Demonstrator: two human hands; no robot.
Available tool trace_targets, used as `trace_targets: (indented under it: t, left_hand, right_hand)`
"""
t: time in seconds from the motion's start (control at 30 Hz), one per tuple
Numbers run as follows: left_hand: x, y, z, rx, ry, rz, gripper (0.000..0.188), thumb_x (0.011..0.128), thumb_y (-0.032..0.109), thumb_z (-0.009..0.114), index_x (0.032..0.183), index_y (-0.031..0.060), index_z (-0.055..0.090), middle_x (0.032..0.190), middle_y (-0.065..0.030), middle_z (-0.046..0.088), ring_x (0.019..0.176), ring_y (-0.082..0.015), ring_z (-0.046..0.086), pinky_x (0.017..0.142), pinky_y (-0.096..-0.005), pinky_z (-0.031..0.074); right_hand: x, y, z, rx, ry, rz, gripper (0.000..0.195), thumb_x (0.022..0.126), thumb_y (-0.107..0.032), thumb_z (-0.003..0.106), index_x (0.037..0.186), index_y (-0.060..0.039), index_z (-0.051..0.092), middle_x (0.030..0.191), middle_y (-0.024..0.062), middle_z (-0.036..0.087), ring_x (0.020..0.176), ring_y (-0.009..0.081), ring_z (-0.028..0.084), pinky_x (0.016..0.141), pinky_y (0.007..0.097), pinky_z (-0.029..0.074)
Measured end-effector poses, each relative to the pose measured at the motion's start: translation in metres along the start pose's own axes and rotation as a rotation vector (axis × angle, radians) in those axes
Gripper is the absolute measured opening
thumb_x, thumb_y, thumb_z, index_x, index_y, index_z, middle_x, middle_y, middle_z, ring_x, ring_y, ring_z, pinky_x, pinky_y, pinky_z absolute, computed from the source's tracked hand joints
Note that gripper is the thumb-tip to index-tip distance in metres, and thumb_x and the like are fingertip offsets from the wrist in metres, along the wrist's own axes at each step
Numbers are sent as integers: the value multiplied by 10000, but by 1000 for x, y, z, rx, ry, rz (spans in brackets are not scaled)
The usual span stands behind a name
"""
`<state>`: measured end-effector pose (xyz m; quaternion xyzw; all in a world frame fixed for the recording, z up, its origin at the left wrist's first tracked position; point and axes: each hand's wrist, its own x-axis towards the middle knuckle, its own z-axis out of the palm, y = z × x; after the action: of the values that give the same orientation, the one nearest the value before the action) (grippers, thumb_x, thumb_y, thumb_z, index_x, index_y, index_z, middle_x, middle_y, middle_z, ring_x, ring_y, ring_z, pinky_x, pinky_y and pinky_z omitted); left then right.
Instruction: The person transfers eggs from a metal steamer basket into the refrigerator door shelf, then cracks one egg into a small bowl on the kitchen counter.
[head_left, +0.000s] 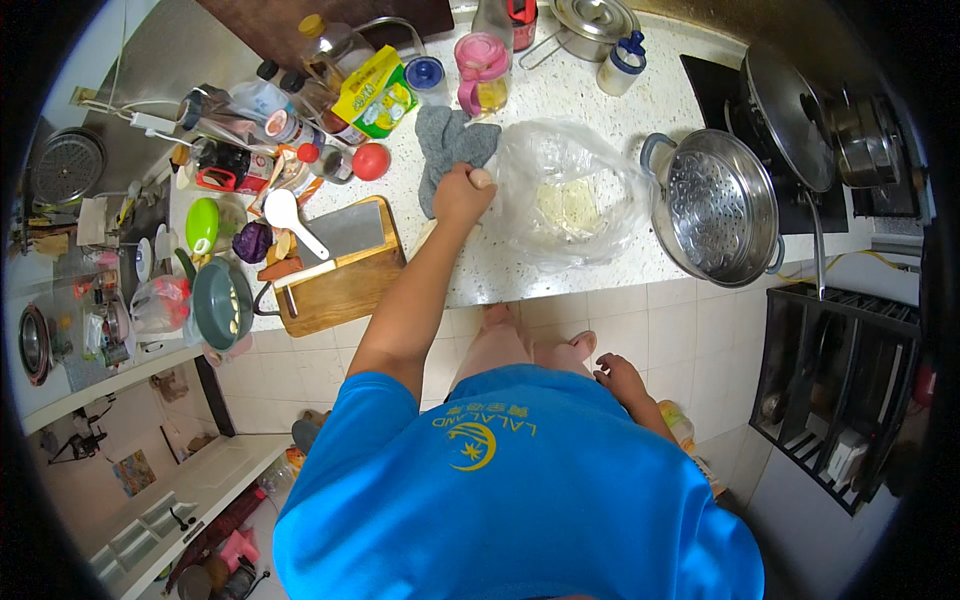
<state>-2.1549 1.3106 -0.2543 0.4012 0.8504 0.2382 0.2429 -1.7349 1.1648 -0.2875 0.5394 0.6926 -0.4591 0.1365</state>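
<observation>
My left hand is closed in a fist over the counter, at the lower end of a crumpled grey cloth. A pale rounded thing shows at the top of the fist; it may be the end of a rolling pin, mostly hidden by the hand. Just right of the fist lies a clear plastic bag with pale, dough-like material in or under it. My right hand hangs low beside my body, off the counter, fingers loosely curled and apart, with nothing visible in it.
Left of the cloth lie a wooden cutting board with a white-handled knife, a white spoon, a tomato and a grey-green bowl. A steel steamer pot stands right, near the stove. Bottles and jars line the back.
</observation>
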Motion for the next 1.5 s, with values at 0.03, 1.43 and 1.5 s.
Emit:
trace_targets:
  t: [0.03, 1.43, 1.5]
  left_hand:
    - [1, -3, 3, -35, 21, 11, 470, 677, 323, 773, 1036, 57, 629, 976, -166, 690, 907, -339, 662, 777, -420, 529]
    - [-89, 31, -192, -349, 73, 630, 497, 694, 81, 820, 1143, 56, 607, 1014, -44, 639, 845, -111, 617, 794, -261, 507]
    - [-92, 24, -186, -335, 98, 613, 493, 686, 74, 820, 1132, 57, 610, 1027, -52, 635, 855, -122, 618, 802, -270, 506]
  right_hand:
    - [1, -1, 2, 6, -1, 1, 301, 844, -203, 673, 1074, -13, 635, 1018, 182, 664, 861, 299, 661, 764, 401, 527]
    - [48, -246, -158, -66, 554, -801, 223, 785, -137, 684, 995, -62, 669, 998, 124, 675, 977, 322, 615, 872, 407, 472]
    - [55, -240, -152, -41, 530, -739, 199, 792, -133, 678, 976, -56, 677, 982, 135, 677, 952, 322, 626, 848, 408, 486]
